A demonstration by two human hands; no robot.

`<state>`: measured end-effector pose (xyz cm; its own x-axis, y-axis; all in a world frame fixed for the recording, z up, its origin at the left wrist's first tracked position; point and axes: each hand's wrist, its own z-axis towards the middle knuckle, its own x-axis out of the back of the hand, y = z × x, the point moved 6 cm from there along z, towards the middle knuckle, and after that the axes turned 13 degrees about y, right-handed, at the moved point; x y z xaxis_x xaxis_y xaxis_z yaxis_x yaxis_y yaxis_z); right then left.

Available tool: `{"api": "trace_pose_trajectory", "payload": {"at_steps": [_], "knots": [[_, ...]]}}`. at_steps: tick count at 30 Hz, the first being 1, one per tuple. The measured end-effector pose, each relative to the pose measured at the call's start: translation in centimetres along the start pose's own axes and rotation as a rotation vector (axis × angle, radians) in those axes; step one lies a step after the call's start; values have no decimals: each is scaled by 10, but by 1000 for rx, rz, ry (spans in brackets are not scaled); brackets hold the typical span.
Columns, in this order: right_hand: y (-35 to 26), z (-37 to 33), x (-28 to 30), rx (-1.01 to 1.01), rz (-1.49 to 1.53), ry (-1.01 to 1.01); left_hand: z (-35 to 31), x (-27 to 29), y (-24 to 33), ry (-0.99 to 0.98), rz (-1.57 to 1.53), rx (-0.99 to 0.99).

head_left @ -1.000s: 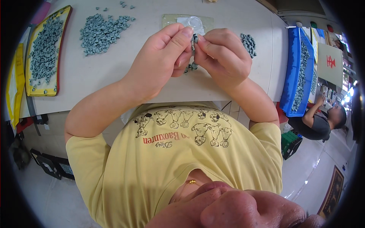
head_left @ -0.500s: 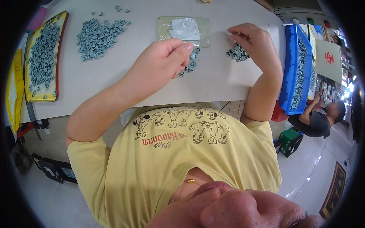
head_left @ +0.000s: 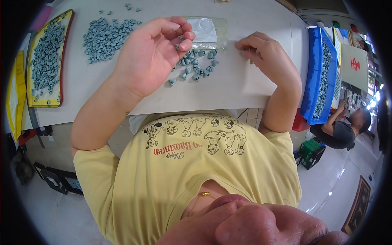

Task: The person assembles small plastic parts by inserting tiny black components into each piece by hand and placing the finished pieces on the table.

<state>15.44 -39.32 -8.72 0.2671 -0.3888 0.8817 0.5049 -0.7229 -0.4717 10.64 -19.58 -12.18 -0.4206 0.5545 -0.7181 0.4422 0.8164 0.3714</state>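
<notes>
My left hand (head_left: 149,57) is raised over the table, palm turned up and fingers curled. A small grey-green piece (head_left: 178,46) shows at its fingertips. Just right of and below that hand, several loose grey-green pieces (head_left: 196,65) with dark spots lie scattered. My right hand (head_left: 267,53) is low over the table farther right, its fingers bent inward and drawn together. What they hold is mostly hidden; only a bit of something small shows under the fingertips. Between the hands, at the back, lies a clear plastic bag (head_left: 221,36) with a white paper and a clear ring-shaped item (head_left: 205,25) on it.
A large heap of grey-green pieces (head_left: 106,38) lies at the back left. Beyond it stands a yellow tray (head_left: 41,100) full of such pieces. At the right edge is a blue bin (head_left: 312,73) holding more. Another person (head_left: 341,126) sits at the far right.
My left hand has lifted, moved left and turned palm up, uncovering more loose pieces. My right hand has come down over the small dark-spotted pile, which no longer shows.
</notes>
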Motion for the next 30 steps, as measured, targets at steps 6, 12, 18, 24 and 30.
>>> {"api": "trace_pose_trajectory", "payload": {"at_steps": [6,12,18,24,30], "knots": [[-31,13,6,148,28,306,-5,3,-10,61,106,35],[-63,12,-2,256,311,433,-18,-10,-25,-77,390,38],[-70,11,-3,446,293,570,-17,-7,-21,-126,495,-105],[-76,7,-3,570,180,634,-16,-7,-13,-154,788,-305],[-69,9,-3,666,47,687,-15,-4,-14,-50,765,-291]]}}
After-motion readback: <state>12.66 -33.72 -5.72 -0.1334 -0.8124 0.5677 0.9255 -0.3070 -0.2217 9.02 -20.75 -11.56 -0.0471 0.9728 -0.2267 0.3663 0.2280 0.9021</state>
